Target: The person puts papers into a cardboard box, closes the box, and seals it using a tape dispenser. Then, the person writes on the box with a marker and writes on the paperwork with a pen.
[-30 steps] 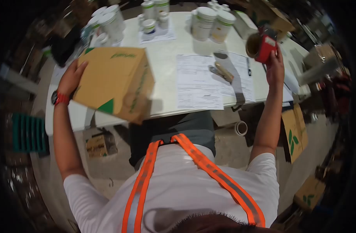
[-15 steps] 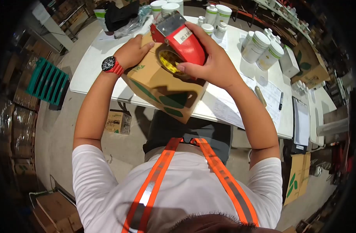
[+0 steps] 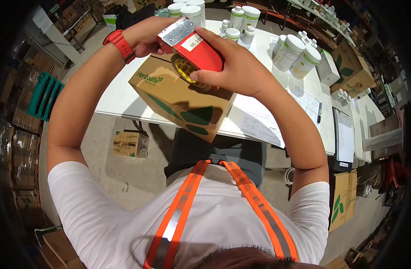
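Observation:
My right hand (image 3: 237, 67) is wrapped round a red tape dispenser (image 3: 201, 56) with a metal front and a label, and its thumb lies against the yellow tape roll (image 3: 185, 71). The dispenser is above a brown cardboard box (image 3: 178, 96) with green leaf prints, which sits tilted at the table's near edge. My left hand (image 3: 148, 36) is at the dispenser's metal end, its fingers curled in. Whatever those fingers hold is hidden behind the dispenser and in shadow.
White bottles and tubs (image 3: 291, 51) stand on the white table (image 3: 113, 96), with more tubs (image 3: 192, 13) at the back. Printed sheets (image 3: 261, 123), a pen (image 3: 319, 112) and a clipboard (image 3: 344, 134) lie to the right. A small carton (image 3: 131, 143) rests on the floor.
My left hand has left the top of the box and moved up to the dispenser's metal end. The dispenser has shifted slightly left and tilted in my right hand.

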Motion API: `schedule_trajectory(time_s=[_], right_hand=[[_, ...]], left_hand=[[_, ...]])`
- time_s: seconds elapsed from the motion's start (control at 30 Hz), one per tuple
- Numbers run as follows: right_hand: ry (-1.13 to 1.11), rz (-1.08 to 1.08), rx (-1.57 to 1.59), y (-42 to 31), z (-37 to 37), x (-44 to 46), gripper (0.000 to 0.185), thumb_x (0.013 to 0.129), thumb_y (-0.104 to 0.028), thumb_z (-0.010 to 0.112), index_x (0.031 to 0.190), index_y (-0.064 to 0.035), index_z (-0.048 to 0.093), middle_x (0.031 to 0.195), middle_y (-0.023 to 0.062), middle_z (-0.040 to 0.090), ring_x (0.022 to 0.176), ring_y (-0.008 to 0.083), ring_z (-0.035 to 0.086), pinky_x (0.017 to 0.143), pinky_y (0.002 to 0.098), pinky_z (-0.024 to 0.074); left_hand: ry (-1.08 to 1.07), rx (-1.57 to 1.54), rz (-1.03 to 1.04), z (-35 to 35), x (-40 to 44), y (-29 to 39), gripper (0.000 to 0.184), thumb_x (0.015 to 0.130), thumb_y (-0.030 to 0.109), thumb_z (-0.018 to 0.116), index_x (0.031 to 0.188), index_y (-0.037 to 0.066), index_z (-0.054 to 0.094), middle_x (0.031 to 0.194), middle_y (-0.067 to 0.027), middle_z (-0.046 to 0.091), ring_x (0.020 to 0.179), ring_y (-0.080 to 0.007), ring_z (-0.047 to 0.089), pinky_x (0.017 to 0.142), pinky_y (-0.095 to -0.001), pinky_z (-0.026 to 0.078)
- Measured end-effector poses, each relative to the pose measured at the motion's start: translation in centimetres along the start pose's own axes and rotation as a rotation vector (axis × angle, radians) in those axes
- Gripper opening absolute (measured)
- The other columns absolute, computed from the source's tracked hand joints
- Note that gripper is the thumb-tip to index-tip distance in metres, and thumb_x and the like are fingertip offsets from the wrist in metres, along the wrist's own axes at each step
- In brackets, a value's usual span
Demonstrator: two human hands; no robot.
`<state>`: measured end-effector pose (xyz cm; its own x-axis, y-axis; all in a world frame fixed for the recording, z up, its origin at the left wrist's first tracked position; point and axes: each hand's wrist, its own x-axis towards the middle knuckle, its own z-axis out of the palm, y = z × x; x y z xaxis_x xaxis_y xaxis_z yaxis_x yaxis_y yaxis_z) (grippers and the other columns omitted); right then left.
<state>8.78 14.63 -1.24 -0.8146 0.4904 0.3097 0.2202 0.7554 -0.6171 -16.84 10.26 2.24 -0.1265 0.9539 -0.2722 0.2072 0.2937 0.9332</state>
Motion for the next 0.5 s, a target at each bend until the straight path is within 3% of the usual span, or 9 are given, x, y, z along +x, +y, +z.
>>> schedule_trajectory(time_s=[0.1,0.13,0.23,0.27,0.3,0.37,0.47,0.5], right_hand=[[-0.026,0.006,-0.062,-0.6,-0.4,0.6,0.094,0.075,-0.053,0.080,0.154,-0.0159,0.044,0.126,0.0211,0.064,0.105,0.0339,0.069,0.095,0.0404,0.0532],[-0.029,0.002,-0.094,-1.0,-0.6,1.0,0.094,0.075,-0.055,0.080,0.153,-0.0157,0.045,0.125,0.0208,0.065,0.104,0.0334,0.069,0.095,0.0403,0.0533],[-0.142,0.103,-0.158,-1.3,-1.8,2.4,0.102,0.068,-0.066,0.075,0.152,-0.0157,0.048,0.120,0.0225,0.069,0.109,0.0373,0.068,0.095,0.0422,0.0523],[-0.163,0.092,-0.178,-1.4,-2.9,2.1,0.103,0.066,-0.070,0.072,0.151,-0.0161,0.050,0.121,0.0198,0.071,0.109,0.0356,0.069,0.095,0.0406,0.0526],[-0.297,0.149,-0.271,-3.0,-5.4,1.2,0.094,0.074,-0.063,0.075,0.150,-0.0138,0.050,0.119,0.0221,0.070,0.107,0.0320,0.069,0.095,0.0380,0.0518],[-0.451,0.213,-0.320,-3.5,-8.7,0.1,0.093,0.072,-0.064,0.074,0.147,-0.0134,0.054,0.118,0.0210,0.071,0.107,0.0308,0.069,0.094,0.0380,0.0521],[-0.552,0.323,-0.436,-3.8,-8.6,0.6,0.094,0.071,-0.068,0.071,0.144,-0.0117,0.058,0.119,0.0187,0.072,0.107,0.0306,0.069,0.094,0.0360,0.0515],[-0.561,0.326,-0.441,-4.0,-8.4,1.1,0.093,0.071,-0.068,0.071,0.144,-0.0113,0.058,0.119,0.0190,0.071,0.108,0.0306,0.069,0.095,0.0357,0.0512]], left_hand=[[0.100,0.001,0.048,-1.5,2.7,-2.2,0.033,0.101,0.046,0.058,0.102,0.015,0.070,0.073,0.0057,0.063,0.054,-0.0032,0.052,0.044,-0.0201,0.031],[0.044,0.061,0.113,-2.2,2.7,-2.6,0.036,0.102,0.044,0.057,0.098,0.011,0.072,0.069,0.0031,0.062,0.053,-0.0047,0.053,0.045,-0.0243,0.032],[0.228,0.689,0.169,-3.1,2.0,-0.7,0.042,0.103,0.043,0.056,0.092,0.005,0.071,0.069,0.0000,0.062,0.061,-0.0078,0.049,0.054,-0.0272,0.041],[0.330,0.975,0.386,-6.3,4.0,-1.9,0.055,0.102,0.050,0.055,0.085,-0.001,0.068,0.065,-0.0067,0.057,0.062,-0.0149,0.047,0.061,-0.0345,0.044],[0.461,1.086,0.455,-10.0,4.8,-3.2,0.061,0.102,0.053,0.052,0.084,-0.004,0.066,0.067,-0.0152,0.057,0.062,-0.0256,0.052,0.067,-0.0420,0.045],[0.545,1.257,0.360,-17.6,4.3,-5.7,0.062,0.103,0.054,0.049,0.087,-0.003,0.068,0.073,-0.0202,0.062,0.068,-0.0350,0.059,0.070,-0.0462,0.046],[0.504,1.285,0.123,-20.8,3.7,-7.1,0.063,0.103,0.055,0.046,0.090,-0.002,0.070,0.084,-0.0238,0.068,0.079,-0.0405,0.064,0.076,-0.0471,0.048],[0.508,1.265,0.144,-21.0,4.6,-8.0,0.063,0.103,0.055,0.045,0.092,-0.002,0.071,0.086,-0.0239,0.069,0.081,-0.0402,0.065,0.077,-0.0468,0.048]])
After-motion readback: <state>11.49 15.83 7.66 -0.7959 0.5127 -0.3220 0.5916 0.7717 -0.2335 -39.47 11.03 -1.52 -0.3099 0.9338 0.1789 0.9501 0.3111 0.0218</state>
